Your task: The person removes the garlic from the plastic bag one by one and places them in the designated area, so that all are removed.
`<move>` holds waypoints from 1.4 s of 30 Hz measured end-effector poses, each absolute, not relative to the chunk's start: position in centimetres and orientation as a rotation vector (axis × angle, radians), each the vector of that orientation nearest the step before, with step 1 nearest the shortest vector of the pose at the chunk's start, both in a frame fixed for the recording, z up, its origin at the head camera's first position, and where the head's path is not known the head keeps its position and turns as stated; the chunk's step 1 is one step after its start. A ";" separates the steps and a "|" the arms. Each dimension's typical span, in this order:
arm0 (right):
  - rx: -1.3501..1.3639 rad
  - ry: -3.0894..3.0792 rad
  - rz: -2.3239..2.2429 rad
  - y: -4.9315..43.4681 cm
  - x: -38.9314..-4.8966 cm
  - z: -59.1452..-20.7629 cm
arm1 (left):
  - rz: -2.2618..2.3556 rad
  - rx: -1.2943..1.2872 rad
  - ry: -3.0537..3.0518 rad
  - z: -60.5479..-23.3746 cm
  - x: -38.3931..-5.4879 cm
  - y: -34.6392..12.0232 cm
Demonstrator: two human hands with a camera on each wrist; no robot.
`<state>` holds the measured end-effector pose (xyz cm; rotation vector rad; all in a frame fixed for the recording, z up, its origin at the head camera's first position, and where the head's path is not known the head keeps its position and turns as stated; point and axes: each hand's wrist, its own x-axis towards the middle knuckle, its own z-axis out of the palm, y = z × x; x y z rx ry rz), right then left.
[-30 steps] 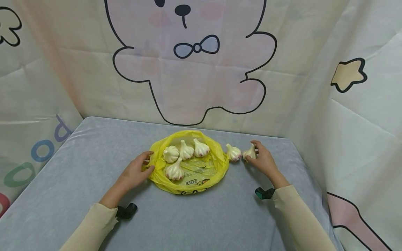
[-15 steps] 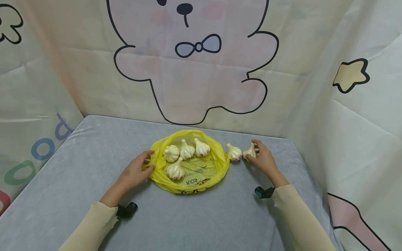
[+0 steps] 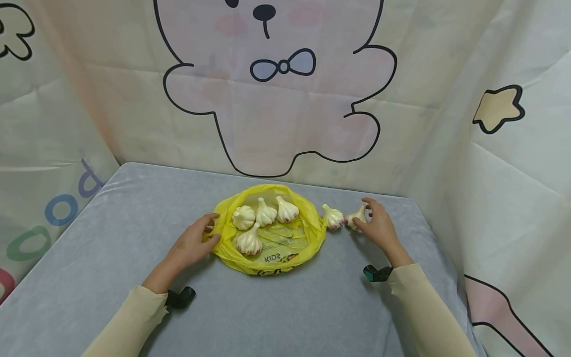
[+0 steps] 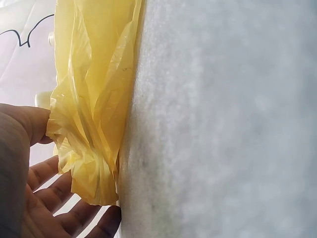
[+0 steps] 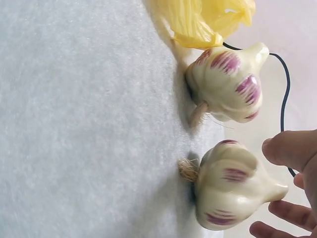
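Note:
A yellow plastic bag (image 3: 314, 243) lies spread on the table, its rim rolled out in a ring. Several garlic bulbs (image 3: 249, 241) sit inside it, toward the left and back. My left hand (image 3: 192, 243) rests at the bag's left rim; in the left wrist view its fingers (image 4: 42, 171) are spread and relaxed by the crumpled plastic. To the right of the bag stands one garlic bulb (image 5: 228, 82), close to the rim. Beside it is another garlic bulb (image 5: 233, 186), with my right hand (image 3: 379, 225) around its stem end. The right thumb (image 5: 287, 148) is apart from the bulb.
A grey cloth covers the table (image 3: 276, 312). Printed curtains (image 3: 415, 148) enclose its back and sides. A black wrist camera (image 3: 180, 298) is strapped at the left cuff, another wrist camera (image 3: 376, 273) at the right.
My right hand has loosened from the outer garlic bulb and shifted slightly right, its thumb and fingers parting. The left hand and the bag stay as they were.

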<state>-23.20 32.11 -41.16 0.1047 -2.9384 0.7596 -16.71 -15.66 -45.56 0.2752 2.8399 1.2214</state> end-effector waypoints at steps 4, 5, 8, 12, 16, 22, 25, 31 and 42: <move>0.119 -2.919 0.740 32.3 -23.1 -40.9 | 1.217 0.280 2.841 -45.5 -16.7 -15.7; 0.125 -2.914 0.739 32.3 -23.1 -40.8 | 1.216 0.281 2.841 -45.5 -16.7 -15.7; 0.146 -2.891 0.745 32.3 -23.1 -40.6 | 1.217 0.275 2.840 -45.5 -16.7 -15.6; 0.186 -2.855 0.758 31.7 -22.9 -40.3 | 1.224 0.274 2.835 -45.5 -16.8 -15.6; 0.223 -2.826 0.781 30.7 -22.5 -39.6 | 1.223 0.279 2.833 -45.5 -16.8 -15.7; 0.242 -2.819 0.814 28.8 -21.9 -38.5 | 1.218 0.282 2.833 -45.5 -16.8 -15.7; 0.246 -2.820 0.826 27.9 -21.7 -38.1 | 1.216 0.281 2.832 -45.5 -16.8 -15.7; 0.291 -2.807 0.880 26.3 -21.4 -37.5 | 1.214 0.296 2.845 -45.4 -16.8 -15.7; 0.385 -2.790 0.965 24.0 -20.9 -37.3 | 1.219 0.285 2.826 -45.5 -16.8 -15.8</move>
